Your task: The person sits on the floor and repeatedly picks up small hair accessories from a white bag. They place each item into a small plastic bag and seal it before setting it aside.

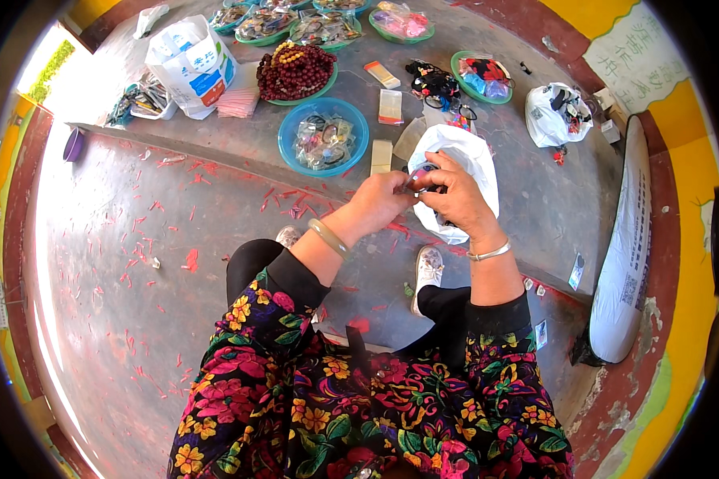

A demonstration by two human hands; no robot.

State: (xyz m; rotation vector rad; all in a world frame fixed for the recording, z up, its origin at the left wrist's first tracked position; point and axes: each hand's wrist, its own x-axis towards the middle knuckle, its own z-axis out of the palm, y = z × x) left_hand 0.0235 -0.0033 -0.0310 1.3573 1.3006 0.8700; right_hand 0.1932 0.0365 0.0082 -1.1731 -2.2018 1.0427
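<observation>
My left hand [378,199] and my right hand [458,198] meet in front of me, fingertips pinched together. Between them is a small dark item [424,177] with a reddish, shiny part; the fingers cover most of it, so its kind does not show. Right behind and under my right hand stands a white plastic bag [482,164] with its mouth open. A blue bowl [292,162] of small clear packets with dark loops in them sits beyond my left hand. Near my fingers lies a cream-coloured card box [382,155].
Dark red bead strings [295,73] fill a green basket. Several more bowls of packets line the back. Black corded pieces [433,81] lie behind the open bag. A white carrier bag [190,64] stands far left, another filled bag [557,116] far right. A raised step edge [216,156] crosses the floor.
</observation>
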